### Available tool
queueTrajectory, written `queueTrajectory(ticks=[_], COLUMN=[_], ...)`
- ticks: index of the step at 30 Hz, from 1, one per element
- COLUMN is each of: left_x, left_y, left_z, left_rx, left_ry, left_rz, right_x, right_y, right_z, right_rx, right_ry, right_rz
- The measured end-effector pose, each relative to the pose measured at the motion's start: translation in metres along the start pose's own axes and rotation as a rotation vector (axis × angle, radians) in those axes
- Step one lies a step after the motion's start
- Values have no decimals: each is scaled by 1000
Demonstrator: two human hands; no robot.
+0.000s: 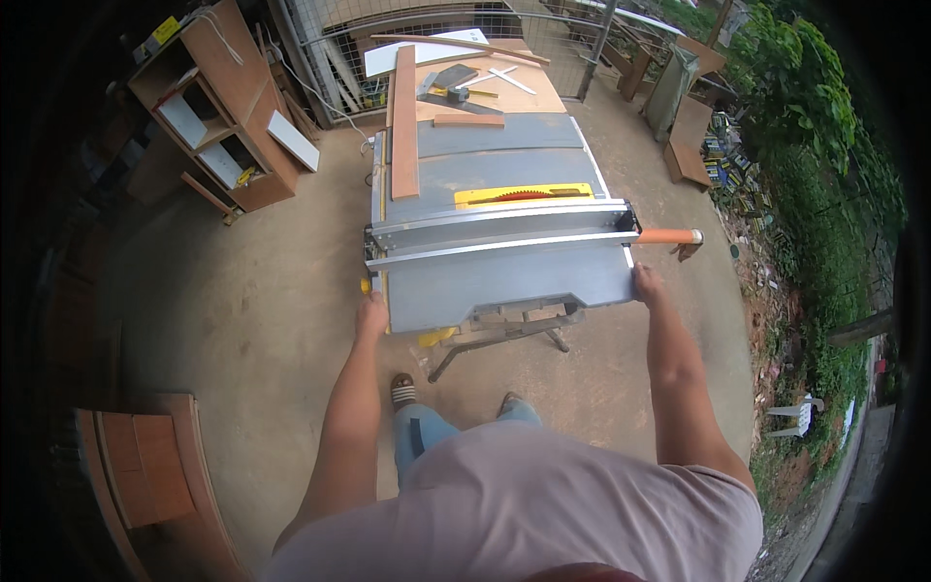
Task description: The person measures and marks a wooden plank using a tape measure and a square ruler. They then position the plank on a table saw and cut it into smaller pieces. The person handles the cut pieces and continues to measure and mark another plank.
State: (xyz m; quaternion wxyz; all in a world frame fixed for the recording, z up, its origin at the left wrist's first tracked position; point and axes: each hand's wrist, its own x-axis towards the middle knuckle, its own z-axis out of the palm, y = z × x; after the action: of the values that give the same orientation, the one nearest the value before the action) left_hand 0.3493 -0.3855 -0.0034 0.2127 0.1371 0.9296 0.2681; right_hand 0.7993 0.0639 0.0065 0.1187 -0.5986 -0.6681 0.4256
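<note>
A grey table saw (504, 281) stands in front of me, with a yellow insert (475, 195) around its red blade. A long silver fence (495, 223) crosses it left to right. My left hand (371, 312) grips the near left edge of the saw table, below the fence's end. My right hand (647, 282) is closed on the opposite edge, near the right corner. An orange tube (669, 236) sticks out to the right. Boards (404, 126), white strips and dark tools (456, 97) lie on the far part of the top. A folding stand (504, 339) shows underneath.
A wooden cabinet (233, 136) stands at back left, another wooden piece (155, 466) at lower left. A wire gate (339, 48) is behind the saw. Wooden scraps (690, 145), greenery and a white plastic chair (793, 415) line the right side of the concrete floor (242, 310).
</note>
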Motion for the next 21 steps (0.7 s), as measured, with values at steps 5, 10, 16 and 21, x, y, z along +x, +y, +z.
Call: queueTrajectory(ticks=[5, 10, 16, 21], left_x=[12, 1, -26, -75], left_y=[-9, 2, -13, -46], left_z=[3, 15, 19, 20], left_rx=[9, -115, -107, -76], left_ry=[36, -20, 40, 46], left_rz=[-10, -65, -11, 95], right_x=[8, 16, 17, -4], right_y=[10, 29, 77, 142], right_z=[13, -10, -15, -17], right_rx=[81, -30, -65, 1], right_ry=[-52, -107, -135, -144], right_rz=[56, 26, -204, -196])
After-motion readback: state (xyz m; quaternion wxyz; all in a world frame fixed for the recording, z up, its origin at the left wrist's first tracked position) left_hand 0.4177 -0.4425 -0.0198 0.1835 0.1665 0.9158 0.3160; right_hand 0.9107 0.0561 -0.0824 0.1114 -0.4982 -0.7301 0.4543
